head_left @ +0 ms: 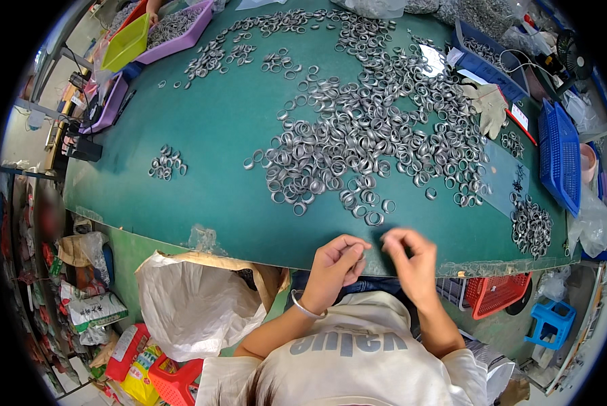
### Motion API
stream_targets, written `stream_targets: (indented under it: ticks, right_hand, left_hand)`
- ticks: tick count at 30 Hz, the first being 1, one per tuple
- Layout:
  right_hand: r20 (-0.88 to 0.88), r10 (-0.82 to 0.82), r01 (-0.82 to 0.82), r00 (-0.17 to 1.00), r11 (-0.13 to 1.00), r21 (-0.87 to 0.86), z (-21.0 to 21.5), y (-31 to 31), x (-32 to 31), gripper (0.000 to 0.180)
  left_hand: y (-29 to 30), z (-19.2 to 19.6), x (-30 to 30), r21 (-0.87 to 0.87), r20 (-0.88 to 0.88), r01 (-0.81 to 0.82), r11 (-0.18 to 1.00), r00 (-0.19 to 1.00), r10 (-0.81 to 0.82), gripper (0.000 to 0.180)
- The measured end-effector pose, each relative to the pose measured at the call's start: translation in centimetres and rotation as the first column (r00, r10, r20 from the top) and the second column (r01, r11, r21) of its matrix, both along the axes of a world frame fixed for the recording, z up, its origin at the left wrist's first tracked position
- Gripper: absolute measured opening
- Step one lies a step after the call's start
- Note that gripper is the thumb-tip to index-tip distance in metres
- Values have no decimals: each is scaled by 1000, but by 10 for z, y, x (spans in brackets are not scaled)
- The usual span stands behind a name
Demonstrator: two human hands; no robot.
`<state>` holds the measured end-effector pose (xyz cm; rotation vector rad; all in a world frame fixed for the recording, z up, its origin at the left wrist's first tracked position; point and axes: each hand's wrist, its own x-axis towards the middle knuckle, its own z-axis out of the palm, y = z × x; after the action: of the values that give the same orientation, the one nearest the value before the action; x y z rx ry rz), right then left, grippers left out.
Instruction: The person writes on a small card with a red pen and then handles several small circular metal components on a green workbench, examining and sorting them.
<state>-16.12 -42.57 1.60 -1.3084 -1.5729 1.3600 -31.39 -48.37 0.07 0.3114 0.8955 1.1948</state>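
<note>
A large spread of grey metal rings (357, 135) covers the middle and far part of the green table (202, 142). My left hand (336, 265) is over the near table edge, its fingers curled in and the thumb pressed against them. Whatever it holds is too small or hidden to name. Just to its right, my right hand (413, 260) is raised with bent fingers and the thumb close to the index finger, slightly blurred. I cannot make out what lies between those fingertips. The hands are close together but apart, nearer to me than the closest rings.
A small ring group (167, 163) lies at left, another pile (531, 229) at right. Blue baskets (559, 155), a glove (487, 108) and a fan (573, 57) line the right side. Below the table's front edge hang a white-lined sack (195, 304) and a red basket (496, 294).
</note>
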Motion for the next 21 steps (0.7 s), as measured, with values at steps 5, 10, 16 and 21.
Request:
stream_targets:
  ticks: [5,10,16,21]
  right_hand:
    - [473,-147,-187,868,788,587,-15,40,-5,15]
    - [186,-28,-39,982,938,344,-23,34,3,9]
    - [-558,-48,-246,829,863,-440,-11,1,4,16]
    - [-216,42,-84,976,978,-191,-7,-14,-7,9]
  left_hand:
    - [2,4,-2,-63,172,-40,997,984,50,21]
    - [-2,-4,3,-26,71,-100,995,992,101,24]
    - [-2,-1,5,19,11,-64,998,998,63,26]
    - [1,10,9,22,-172,10,1000,985,-6,22]
